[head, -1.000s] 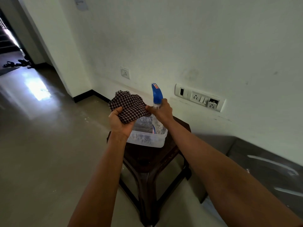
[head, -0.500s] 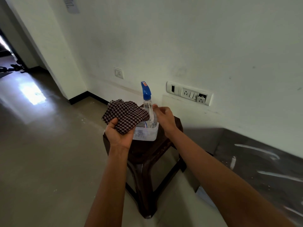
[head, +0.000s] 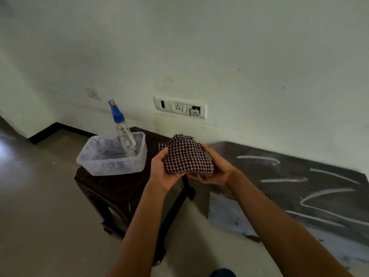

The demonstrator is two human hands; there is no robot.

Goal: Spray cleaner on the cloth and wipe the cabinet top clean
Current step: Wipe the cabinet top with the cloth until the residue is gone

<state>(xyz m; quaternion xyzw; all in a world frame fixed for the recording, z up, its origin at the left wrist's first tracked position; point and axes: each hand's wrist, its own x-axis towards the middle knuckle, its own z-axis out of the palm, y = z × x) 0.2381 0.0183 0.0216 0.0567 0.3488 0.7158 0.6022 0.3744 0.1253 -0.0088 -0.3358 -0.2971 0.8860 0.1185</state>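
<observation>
A crumpled dark checked cloth (head: pixel 186 154) sits between both my hands at mid-frame. My left hand (head: pixel 162 172) grips its left side and my right hand (head: pixel 216 168) cups its right side from below. The spray bottle (head: pixel 123 130), clear with a blue nozzle, leans in a clear plastic tub (head: pixel 111 164) to the left, with no hand on it. The dark cabinet top (head: pixel 299 186) stretches along the wall at the right, streaked with white marks.
The tub rests on a dark brown stool (head: pixel 119 188) beside the cabinet's left end. A white switch and socket panel (head: pixel 179 106) is on the wall behind. Bare grey floor (head: pixel 40 196) spreads to the left.
My right hand let go of the spray bottle, which now leans in the tub, and came over to the cloth. Both hands and the view shifted right toward the cabinet.
</observation>
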